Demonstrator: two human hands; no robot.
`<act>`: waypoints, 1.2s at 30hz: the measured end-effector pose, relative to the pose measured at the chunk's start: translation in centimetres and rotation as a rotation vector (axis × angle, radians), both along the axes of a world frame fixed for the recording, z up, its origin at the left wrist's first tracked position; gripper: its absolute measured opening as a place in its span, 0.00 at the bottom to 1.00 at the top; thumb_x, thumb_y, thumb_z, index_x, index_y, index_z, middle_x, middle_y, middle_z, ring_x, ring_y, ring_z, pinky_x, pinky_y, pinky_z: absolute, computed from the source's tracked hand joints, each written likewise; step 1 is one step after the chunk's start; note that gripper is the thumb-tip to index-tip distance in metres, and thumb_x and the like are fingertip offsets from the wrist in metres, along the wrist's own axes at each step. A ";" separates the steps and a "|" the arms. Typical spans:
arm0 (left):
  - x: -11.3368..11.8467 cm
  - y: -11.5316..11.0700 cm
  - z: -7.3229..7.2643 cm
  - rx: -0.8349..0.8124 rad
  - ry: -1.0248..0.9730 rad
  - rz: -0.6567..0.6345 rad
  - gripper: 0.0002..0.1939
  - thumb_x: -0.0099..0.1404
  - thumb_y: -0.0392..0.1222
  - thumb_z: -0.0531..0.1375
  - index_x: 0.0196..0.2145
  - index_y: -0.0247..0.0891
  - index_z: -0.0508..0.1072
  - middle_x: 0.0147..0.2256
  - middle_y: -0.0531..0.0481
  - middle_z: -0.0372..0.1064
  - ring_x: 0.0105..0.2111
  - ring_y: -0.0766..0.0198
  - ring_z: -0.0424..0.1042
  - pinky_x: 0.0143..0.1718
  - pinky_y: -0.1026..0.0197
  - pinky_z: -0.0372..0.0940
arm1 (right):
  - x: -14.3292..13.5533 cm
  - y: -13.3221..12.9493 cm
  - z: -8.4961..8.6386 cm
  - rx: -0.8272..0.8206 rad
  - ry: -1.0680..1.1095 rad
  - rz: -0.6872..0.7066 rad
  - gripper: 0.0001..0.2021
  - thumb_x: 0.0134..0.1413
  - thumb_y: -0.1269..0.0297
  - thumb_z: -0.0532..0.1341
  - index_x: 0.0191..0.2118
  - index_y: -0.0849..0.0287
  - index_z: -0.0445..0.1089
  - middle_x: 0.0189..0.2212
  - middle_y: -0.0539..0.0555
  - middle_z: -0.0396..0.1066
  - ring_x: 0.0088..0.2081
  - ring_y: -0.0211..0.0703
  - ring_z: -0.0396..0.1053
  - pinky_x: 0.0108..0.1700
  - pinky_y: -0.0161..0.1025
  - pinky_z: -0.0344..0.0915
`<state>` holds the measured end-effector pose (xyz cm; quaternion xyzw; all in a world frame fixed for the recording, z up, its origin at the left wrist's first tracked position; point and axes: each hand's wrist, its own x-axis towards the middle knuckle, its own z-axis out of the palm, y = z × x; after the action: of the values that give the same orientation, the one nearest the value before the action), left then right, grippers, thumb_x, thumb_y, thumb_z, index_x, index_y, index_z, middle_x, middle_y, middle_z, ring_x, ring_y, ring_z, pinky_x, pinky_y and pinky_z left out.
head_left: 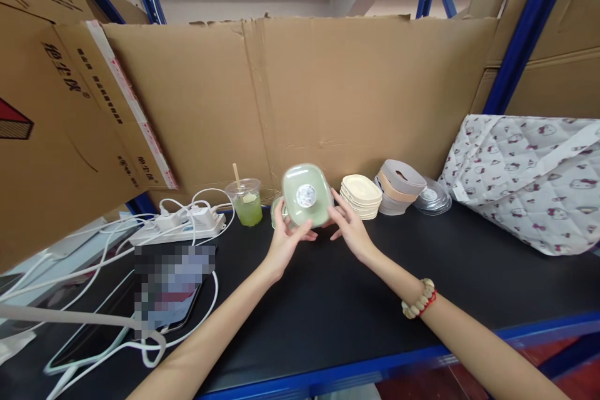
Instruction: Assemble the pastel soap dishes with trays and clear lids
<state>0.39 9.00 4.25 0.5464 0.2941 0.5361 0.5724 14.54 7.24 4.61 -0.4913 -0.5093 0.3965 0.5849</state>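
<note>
Both of my hands hold up a pale green rounded-square container (305,195) with a round white label on its face, tilted toward me above the black table top (328,300). My left hand (284,241) grips its lower left edge. My right hand (349,229), with a beaded bracelet on the wrist, touches its right side. Just behind the left hand a second green piece (276,211) peeks out, mostly hidden.
A stack of cream lids (361,195), a grey and tan stack (399,186) and a clear lid (432,197) sit at the right. A cup of green drink (247,201), a power strip (180,228) with white cables and a phone (169,287) lie at the left. Patterned fabric (529,181) lies far right. A cardboard wall (300,94) stands behind.
</note>
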 end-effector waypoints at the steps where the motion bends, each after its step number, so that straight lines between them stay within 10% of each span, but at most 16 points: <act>1: -0.2 0.3 0.1 0.015 -0.022 0.048 0.53 0.44 0.51 0.67 0.61 0.42 0.42 0.46 0.41 0.65 0.24 0.68 0.71 0.30 0.60 0.69 | 0.1 0.1 -0.1 0.020 -0.016 -0.002 0.41 0.43 0.49 0.57 0.64 0.58 0.48 0.38 0.54 0.66 0.32 0.30 0.66 0.19 0.22 0.61; 10: -2.2 2.2 0.9 -0.137 -0.018 0.268 0.37 0.47 0.48 0.66 0.54 0.40 0.60 0.38 0.48 0.68 0.16 0.78 0.60 0.18 0.69 0.56 | 0.9 0.7 -0.4 0.121 -0.052 -0.139 0.39 0.40 0.42 0.54 0.56 0.63 0.57 0.32 0.52 0.66 0.23 0.25 0.63 0.18 0.22 0.57; 23: -2.4 2.5 0.6 -0.169 0.000 0.324 0.44 0.47 0.48 0.67 0.59 0.37 0.57 0.19 0.61 0.57 0.13 0.79 0.52 0.15 0.73 0.47 | 0.8 0.8 -0.4 0.114 -0.034 -0.159 0.36 0.37 0.44 0.53 0.51 0.63 0.58 0.33 0.51 0.64 0.19 0.25 0.63 0.17 0.23 0.56; 36: -2.2 2.6 0.8 -0.283 -0.002 0.342 0.35 0.49 0.48 0.67 0.51 0.36 0.61 0.21 0.60 0.60 0.11 0.78 0.55 0.13 0.71 0.49 | 0.8 0.9 -0.5 0.116 -0.010 -0.164 0.35 0.36 0.45 0.54 0.50 0.62 0.58 0.31 0.49 0.62 0.18 0.26 0.62 0.16 0.24 0.56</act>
<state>-1.77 11.55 5.02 0.4021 0.4540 0.5795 0.5444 15.31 8.19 4.08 -0.4986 -0.4922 0.3146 0.6404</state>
